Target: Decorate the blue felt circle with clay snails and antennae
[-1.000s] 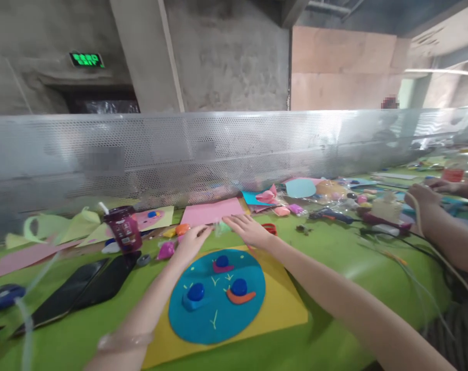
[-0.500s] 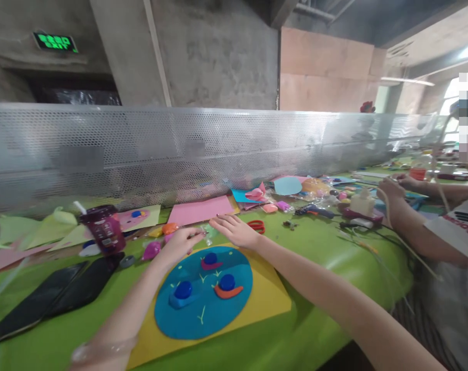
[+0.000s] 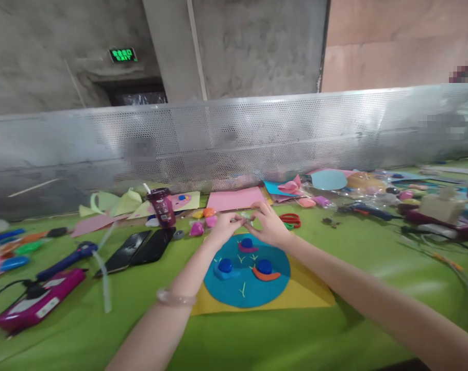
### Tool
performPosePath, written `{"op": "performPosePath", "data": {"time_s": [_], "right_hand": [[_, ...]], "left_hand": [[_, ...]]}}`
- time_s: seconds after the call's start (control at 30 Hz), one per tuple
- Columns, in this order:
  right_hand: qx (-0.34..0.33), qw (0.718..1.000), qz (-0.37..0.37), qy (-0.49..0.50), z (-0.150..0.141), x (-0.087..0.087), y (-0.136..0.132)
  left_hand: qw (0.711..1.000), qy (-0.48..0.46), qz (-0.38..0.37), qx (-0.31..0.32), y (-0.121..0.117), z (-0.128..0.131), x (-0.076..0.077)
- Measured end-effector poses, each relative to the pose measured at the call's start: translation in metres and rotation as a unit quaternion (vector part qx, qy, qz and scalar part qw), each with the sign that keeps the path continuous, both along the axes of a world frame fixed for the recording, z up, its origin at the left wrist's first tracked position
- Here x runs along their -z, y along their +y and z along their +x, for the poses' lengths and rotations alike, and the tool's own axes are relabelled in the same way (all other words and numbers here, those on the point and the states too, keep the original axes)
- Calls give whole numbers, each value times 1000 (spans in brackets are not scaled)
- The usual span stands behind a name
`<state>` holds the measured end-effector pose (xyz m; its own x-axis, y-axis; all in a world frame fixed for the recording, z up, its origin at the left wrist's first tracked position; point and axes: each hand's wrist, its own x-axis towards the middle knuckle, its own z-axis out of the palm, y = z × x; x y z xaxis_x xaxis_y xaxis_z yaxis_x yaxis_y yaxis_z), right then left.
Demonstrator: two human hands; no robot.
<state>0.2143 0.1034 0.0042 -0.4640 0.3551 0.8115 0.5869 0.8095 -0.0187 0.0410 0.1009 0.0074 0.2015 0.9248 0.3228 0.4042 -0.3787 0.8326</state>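
Note:
My left hand (image 3: 227,228) and my right hand (image 3: 271,225) meet above the far edge of a round blue piece (image 3: 234,293) lying on a yellow sheet (image 3: 315,296). Both hands have their fingertips pinched close together. Something small, pale green and see-through shows around the fingertips, too small to tell whether it is held or lies behind. Three dark blue discs sit on the blue round, with a pink, an orange (image 3: 267,276) and a lighter blue curved piece under them. Thin pale yellow V-shaped marks lie around them. Red-handled scissors (image 3: 291,220) rest beside my right hand.
Bags of coloured clay (image 3: 197,229) and a lidded purple cup (image 3: 162,207) stand left of my hands, near a black phone (image 3: 152,247). Farther left are a glue gun (image 3: 67,260) and a magenta power strip (image 3: 40,304). Pink paper (image 3: 237,198) lies behind, before a perforated metal screen (image 3: 257,134).
The view has swung left, so the other person at the right is mostly out of sight. My right hand has gone from lying flat to a pinch, and my hands have drawn together.

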Motion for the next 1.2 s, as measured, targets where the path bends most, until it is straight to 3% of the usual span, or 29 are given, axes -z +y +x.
{"op": "performPosePath", "data": {"time_s": [0.3,0.53,0.8,0.93,1.1,1.2], "right_hand": [[-32,997,-60,-41,4,-1,4],[-42,995,-82,31,5,6,21],[-20,993,-89,69,3,8,22],[-40,995,-73,55,7,4,16],[-14,994,-71,81,10,-1,14],[-22,995,-75,65,8,0,13]], "left_hand": [[999,10,38,6,-4,7,-3],[999,31,30,-6,-4,5,-4],[993,55,70,-78,-4,13,-1],[999,-12,35,-24,-6,8,-3],[972,-223,-3,73,-6,7,-8],[966,-247,23,72,-6,13,-9]]}}
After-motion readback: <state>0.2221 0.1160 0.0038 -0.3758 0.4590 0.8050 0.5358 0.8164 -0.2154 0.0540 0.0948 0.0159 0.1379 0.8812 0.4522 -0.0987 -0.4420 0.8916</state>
